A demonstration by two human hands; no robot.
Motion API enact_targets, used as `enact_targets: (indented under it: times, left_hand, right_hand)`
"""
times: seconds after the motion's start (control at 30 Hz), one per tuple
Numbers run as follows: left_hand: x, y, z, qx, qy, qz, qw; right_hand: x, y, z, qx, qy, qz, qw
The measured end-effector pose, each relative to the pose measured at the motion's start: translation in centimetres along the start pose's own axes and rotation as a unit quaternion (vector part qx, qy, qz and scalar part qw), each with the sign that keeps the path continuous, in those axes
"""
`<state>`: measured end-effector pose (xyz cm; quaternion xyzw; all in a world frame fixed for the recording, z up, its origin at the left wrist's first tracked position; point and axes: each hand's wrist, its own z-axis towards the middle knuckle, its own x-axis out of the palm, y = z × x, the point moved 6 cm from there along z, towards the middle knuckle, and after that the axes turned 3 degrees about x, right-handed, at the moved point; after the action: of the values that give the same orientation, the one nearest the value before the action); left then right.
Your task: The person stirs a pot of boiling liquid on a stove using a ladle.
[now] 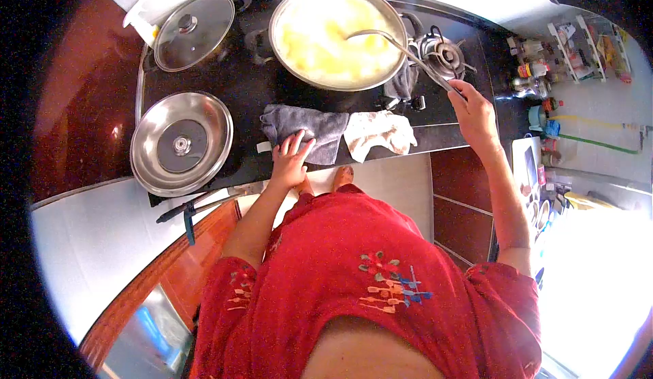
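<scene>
My right hand (pixel 472 112) is closed round the handle end of a long metal ladle (pixel 401 47). The ladle slants down to the left, and its head is sunk out of sight in a large pot (pixel 326 86). Pale yellow, cloudy food with lumps (pixel 320 35) fills the pot nearly to the rim. My left hand (pixel 290 165) lies with fingers spread on a folded grey towel (pixel 313 124) at the counter's front edge. Beside that towel, a white patterned cloth (pixel 376 134) hangs slightly over the edge.
A glass-lidded pan (pixel 194 32) stands at the back left. Below it lies a wide steel lid or bowl (pixel 153 117). A bare burner (pixel 445 54) is right of the pot, with another dark cloth (pixel 403 83) nearby. Bottles (pixel 530 71) and a sink area are at the far right.
</scene>
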<state>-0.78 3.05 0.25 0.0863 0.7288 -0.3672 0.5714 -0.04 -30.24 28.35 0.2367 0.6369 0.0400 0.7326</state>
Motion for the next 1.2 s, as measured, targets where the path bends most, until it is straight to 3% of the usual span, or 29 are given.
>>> enact_targets:
  times: [0.13, 0.4, 0.5, 0.63, 0.67, 0.93, 1.07, 1.2]
  left_hand:
    - [0.0, 0.1, 0.0, 0.014, -0.008, 0.001, 1.000]
    - [-0.5, 0.0, 0.1, 0.025, -0.006, -0.011, 1.000]
    - [-0.6, 0.2, 0.4, 0.030, -0.028, -0.019, 0.999]
    - [-1.4, 0.8, 1.8, 0.008, -0.070, -0.060, 0.996]
    - [-2.3, 0.5, 2.1, 0.040, -0.116, -0.057, 0.991]
    - [-0.4, 2.5, 4.3, -0.036, -0.079, -0.019, 0.996]
    - [-0.5, 2.6, 4.7, -0.059, -0.054, -0.011, 0.997]
    - [-1.2, 2.5, 5.1, -0.086, -0.084, -0.053, 0.991]
  right_hand:
    - [-1.0, 0.5, -2.0, 0.064, 0.033, 0.043, 0.996]
    - [-4.0, 1.9, -4.9, 0.068, 0.026, 0.063, 0.995]
    - [-5.1, 2.8, -5.7, 0.053, 0.031, 0.035, 0.998]
    - [-5.3, 2.8, -6.0, -0.041, -0.016, -0.028, 0.999]
    - [-5.0, 2.5, -6.0, -0.063, -0.031, -0.047, 0.996]
    - [1.0, -0.4, -5.2, -0.119, -0.055, -0.129, 0.983]
    - [4.2, -1.3, -4.2, -0.068, -0.058, -0.098, 0.991]
    - [6.6, -0.7, -2.7, -0.081, -0.073, -0.056, 0.992]
